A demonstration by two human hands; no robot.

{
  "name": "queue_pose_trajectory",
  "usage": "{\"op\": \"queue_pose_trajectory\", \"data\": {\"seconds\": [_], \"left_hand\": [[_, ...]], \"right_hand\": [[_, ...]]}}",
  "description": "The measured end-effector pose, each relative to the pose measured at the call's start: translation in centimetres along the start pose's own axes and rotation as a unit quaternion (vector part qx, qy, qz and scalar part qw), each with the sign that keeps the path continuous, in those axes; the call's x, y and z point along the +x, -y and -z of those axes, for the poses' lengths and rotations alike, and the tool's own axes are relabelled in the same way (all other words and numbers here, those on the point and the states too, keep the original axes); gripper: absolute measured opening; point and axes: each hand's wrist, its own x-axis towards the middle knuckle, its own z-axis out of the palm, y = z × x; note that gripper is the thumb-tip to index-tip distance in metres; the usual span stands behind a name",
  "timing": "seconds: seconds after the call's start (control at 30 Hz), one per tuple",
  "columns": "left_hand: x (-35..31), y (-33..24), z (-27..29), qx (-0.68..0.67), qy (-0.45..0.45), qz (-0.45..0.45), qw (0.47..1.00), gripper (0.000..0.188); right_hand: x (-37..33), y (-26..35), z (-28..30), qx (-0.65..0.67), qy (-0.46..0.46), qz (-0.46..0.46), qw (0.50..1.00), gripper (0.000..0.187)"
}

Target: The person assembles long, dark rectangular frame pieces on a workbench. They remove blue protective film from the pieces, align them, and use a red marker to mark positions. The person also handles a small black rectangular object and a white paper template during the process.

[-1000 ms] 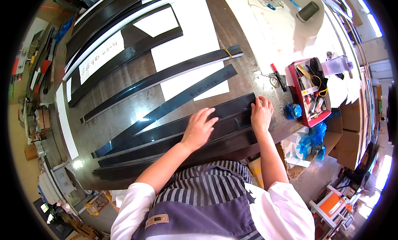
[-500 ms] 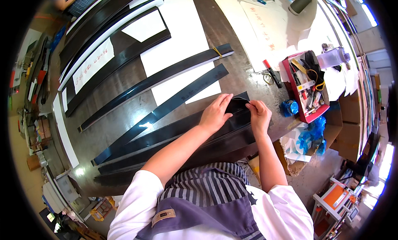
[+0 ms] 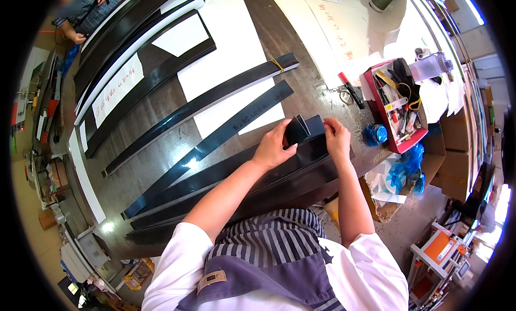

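My left hand (image 3: 273,146) is closed round the raised, curled ends of several black strips (image 3: 297,129), near the front right of the table. Beside it, my right hand (image 3: 337,141) pinches the right end of the flat black strips (image 3: 313,127) under the raised ones. These long strips run down to the left, in a stack along the table's near edge. Just beyond them lies a single glossy dark strip (image 3: 220,132), slantwise. Farther back rests a bundle of dark strips (image 3: 215,98) tied with a yellow band (image 3: 277,65).
On the right stands a red box (image 3: 388,123) of tools and pens, with a blue jar (image 3: 375,134) and a marker (image 3: 352,91) next to it. White sheets (image 3: 228,42) and more black strips (image 3: 150,93) cover the table's far left. Another person (image 3: 88,13) is at the upper left.
The strip ends in my left hand have lifted and curled back to the left, showing flat strips beneath. My right hand stays at the right ends. More of the other person shows.
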Motion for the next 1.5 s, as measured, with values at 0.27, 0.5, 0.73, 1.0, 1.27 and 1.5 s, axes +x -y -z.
{"op": "queue_pose_trajectory", "data": {"seconds": [0.27,0.5,0.73,1.0,1.27,1.5], "left_hand": [[0.1,0.1,0.7,-0.035,0.033,0.013,0.999,0.072],[0.4,-0.1,-0.7,0.178,-0.025,-0.074,0.981,0.058],[0.1,0.1,-1.9,0.274,0.011,-0.039,0.961,0.057],[0.1,-0.6,-1.6,0.266,0.019,0.008,0.964,0.050],[0.3,-1.0,-1.9,0.247,0.023,0.032,0.968,0.053],[-0.2,0.8,-1.1,0.116,-0.085,0.001,0.990,0.054]], "right_hand": [[-0.2,2.0,-0.3,0.331,0.011,-0.163,0.929,0.020],[1.0,-0.6,-0.5,0.046,0.026,-0.018,0.998,0.018],[2.2,-2.4,0.2,0.085,0.074,0.017,0.994,0.008],[3.0,-0.3,1.2,0.049,0.120,-0.043,0.991,0.010],[3.7,-1.1,1.0,0.073,0.122,-0.072,0.987,0.011],[3.5,-0.5,1.3,0.063,0.142,-0.051,0.987,0.014]]}}
